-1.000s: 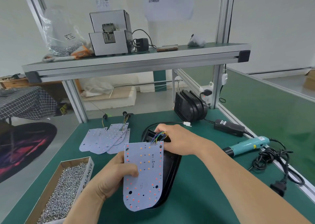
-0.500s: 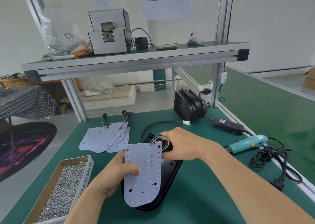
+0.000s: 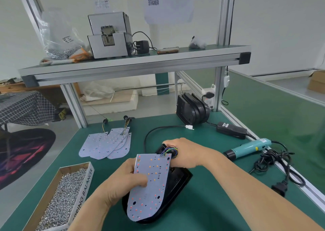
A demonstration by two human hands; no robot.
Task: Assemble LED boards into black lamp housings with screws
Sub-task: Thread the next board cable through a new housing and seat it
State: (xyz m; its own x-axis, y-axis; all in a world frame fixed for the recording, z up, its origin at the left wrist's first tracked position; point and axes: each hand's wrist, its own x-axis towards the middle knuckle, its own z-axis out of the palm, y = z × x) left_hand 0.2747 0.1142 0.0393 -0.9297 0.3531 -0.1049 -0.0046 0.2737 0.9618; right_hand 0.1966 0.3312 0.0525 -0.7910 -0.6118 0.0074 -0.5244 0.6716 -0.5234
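A white LED board [image 3: 150,185] with red and orange LEDs tilts over a black lamp housing [image 3: 177,185] on the green bench. My left hand [image 3: 123,183] grips the board's left edge, thumb on its face. My right hand [image 3: 184,153] holds the black grommet and coloured wires [image 3: 169,151] at the board's top, against the housing's far end. Most of the housing lies hidden under the board.
A cardboard box of screws [image 3: 63,199] sits front left. Spare LED boards [image 3: 107,144] lie behind it. A teal electric screwdriver [image 3: 249,147] with a tangled cord rests at right. Stacked black housings [image 3: 191,110] and a power adapter [image 3: 230,129] stand farther back.
The board and housing have shifted a little toward me and leftward. My right hand has moved the wire grommet down to the housing's far end.
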